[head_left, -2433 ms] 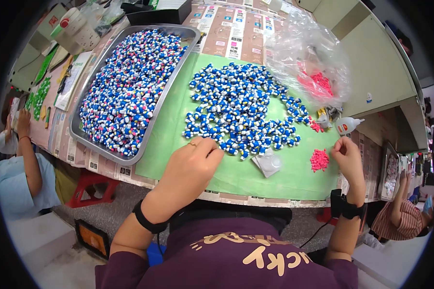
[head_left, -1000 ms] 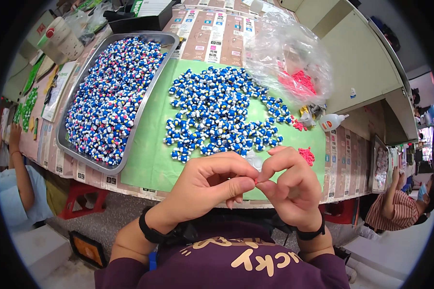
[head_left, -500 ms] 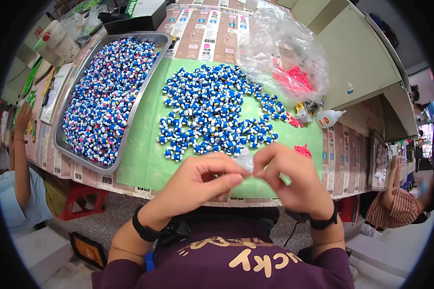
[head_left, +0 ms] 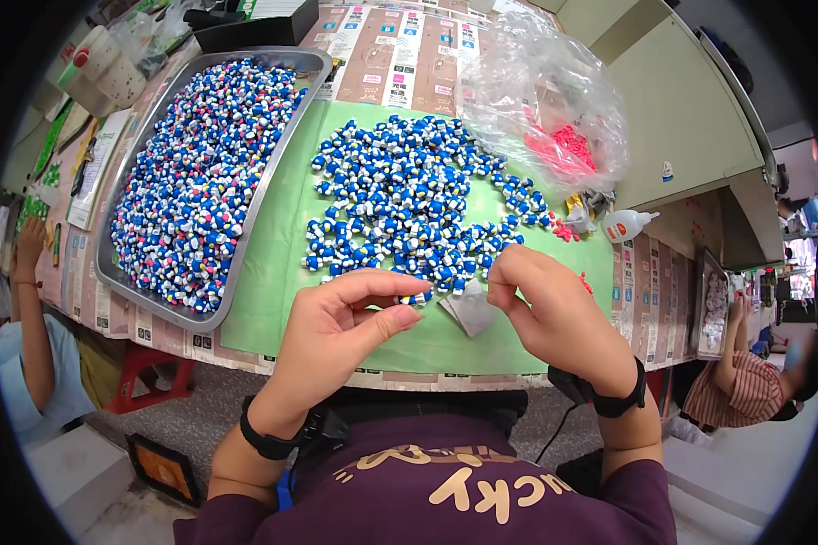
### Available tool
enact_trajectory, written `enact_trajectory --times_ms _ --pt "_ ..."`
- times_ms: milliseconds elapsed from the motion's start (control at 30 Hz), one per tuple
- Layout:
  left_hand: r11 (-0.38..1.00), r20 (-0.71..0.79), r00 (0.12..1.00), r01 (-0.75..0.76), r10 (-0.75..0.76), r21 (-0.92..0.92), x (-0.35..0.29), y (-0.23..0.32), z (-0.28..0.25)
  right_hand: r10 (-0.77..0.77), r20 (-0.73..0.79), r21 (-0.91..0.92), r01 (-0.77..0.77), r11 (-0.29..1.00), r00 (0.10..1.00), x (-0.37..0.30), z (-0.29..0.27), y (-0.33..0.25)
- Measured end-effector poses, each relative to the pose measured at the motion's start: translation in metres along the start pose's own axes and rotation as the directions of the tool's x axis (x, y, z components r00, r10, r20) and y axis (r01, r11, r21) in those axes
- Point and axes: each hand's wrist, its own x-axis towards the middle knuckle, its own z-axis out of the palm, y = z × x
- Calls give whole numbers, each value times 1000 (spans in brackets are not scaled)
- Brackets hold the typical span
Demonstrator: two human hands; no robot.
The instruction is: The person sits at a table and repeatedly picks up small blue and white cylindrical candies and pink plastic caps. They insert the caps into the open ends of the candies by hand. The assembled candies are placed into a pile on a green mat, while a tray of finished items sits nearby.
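Observation:
My left hand [head_left: 345,320] has a small blue-and-white figurine piece [head_left: 414,298] at its fingertips, between forefinger and thumb. To its right, my right hand [head_left: 559,313] is closed with its fingers curled downward; whatever lies in its fingertips is hidden. A small whitish, see-through square [head_left: 471,309] lies on the green mat [head_left: 273,309] between my hands, beside the right fingertips. Just beyond both hands spreads a loose heap of blue-and-white pieces [head_left: 404,195]. Small pink bits [head_left: 586,283] show partly behind my right hand.
A metal tray [head_left: 236,263] full of similar pieces, some with pink spots, stands on the left. Toward the right are a clear plastic bag [head_left: 591,100] with pink bits, a white squeeze bottle [head_left: 625,224] and a cabinet [head_left: 691,109]. Other people sit at both sides.
My hands have moved apart from where their fingertips met. A blue-and-white piece now shows in my left fingers. My right hand covers more of the near pink bits.

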Motion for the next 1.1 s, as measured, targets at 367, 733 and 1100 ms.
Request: enact_trajectory --times_ms 367,733,1100 --pt "963 7 990 -135 140 -234 4 1 29 75 -296 570 113 814 952 -8 7 -39" --pt "834 -52 858 -480 511 271 0 -2 44 40 -484 441 204 874 874 -13 32 -34" --pt "549 111 750 -568 652 614 -10 14 7 112 -259 538 47 842 959 -20 -2 -9"
